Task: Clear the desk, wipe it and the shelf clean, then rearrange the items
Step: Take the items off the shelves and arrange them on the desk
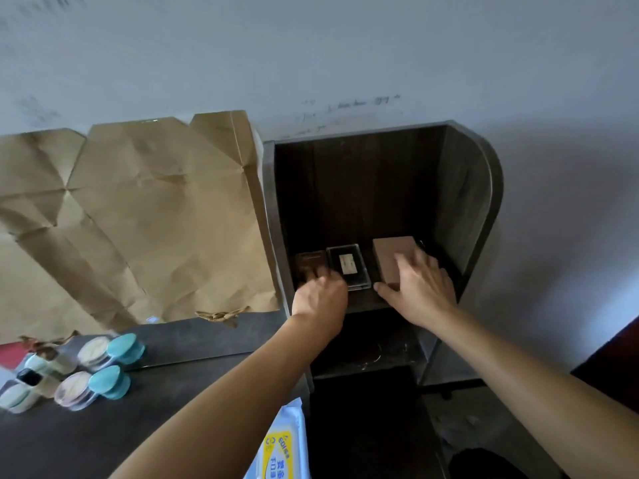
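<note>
A dark wooden shelf unit (463, 188) stands at the desk's right end. On its upper board lie three small boxes in a row: a dark brown box (309, 262), a clear-lidded black case (347, 264) and a tan cardboard box (392, 255). My left hand (320, 299) has its fingers curled on the front of the dark brown box. Over the tan cardboard box, my right hand (420, 288) lies flat with the fingers spread and the thumb at the box's near edge.
The dark desk (193, 340) carries crumpled brown paper (138, 216) leaning on the wall, several round teal-lidded compacts (103, 364) at the left, and a wet-wipe pack (281, 444) at the near edge. A lower shelf (366, 350) sits beneath my hands.
</note>
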### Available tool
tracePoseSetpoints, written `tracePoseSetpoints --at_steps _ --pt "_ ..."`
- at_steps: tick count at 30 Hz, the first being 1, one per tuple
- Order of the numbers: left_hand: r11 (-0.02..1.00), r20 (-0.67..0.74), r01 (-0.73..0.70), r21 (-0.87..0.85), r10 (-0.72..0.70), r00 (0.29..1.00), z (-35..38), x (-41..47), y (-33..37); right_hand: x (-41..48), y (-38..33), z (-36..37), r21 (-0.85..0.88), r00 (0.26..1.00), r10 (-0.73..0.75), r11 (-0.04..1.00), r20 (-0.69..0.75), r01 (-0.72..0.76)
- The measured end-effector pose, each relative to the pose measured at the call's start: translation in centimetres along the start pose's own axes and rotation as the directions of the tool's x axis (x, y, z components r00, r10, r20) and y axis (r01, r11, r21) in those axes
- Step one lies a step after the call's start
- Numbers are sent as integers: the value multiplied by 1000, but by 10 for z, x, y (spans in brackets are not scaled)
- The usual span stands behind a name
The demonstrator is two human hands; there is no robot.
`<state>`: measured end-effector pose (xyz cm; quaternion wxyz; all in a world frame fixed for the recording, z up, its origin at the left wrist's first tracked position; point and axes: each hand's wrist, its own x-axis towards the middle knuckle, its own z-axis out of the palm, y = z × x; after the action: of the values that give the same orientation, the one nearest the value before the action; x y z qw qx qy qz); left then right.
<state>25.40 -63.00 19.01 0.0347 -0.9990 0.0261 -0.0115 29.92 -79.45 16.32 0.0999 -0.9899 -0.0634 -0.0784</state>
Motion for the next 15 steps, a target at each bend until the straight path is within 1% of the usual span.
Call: tracePoseSetpoints --at_steps 4,7,9,11,13,15 --pt "999 -20 -37 -17 36 999 1 -3 -2 1 1 8 -11 997 59 998 -56 -59" --pt "997 -67 -77 -25 75 995 2 -8 -5 1 1 7 7 996 71 997 -60 -70" --pt "990 -113 -131 -52 125 986 4 -15 -8 -3 1 5 76 994 85 994 -65 -80" --pt "976 -163 -210 -62 197 967 9 -26 -13 -14 0 2 181 992 78 982 -101 -59" --pt "945 -251 -311 -98 279 927 18 -38 -22 -32 -3 0 274 985 59 962 -161 -13" --pt "909 -326 -389 -149 326 888 29 -52 -33 -54 -8 -3 338 969 73 941 -236 11"
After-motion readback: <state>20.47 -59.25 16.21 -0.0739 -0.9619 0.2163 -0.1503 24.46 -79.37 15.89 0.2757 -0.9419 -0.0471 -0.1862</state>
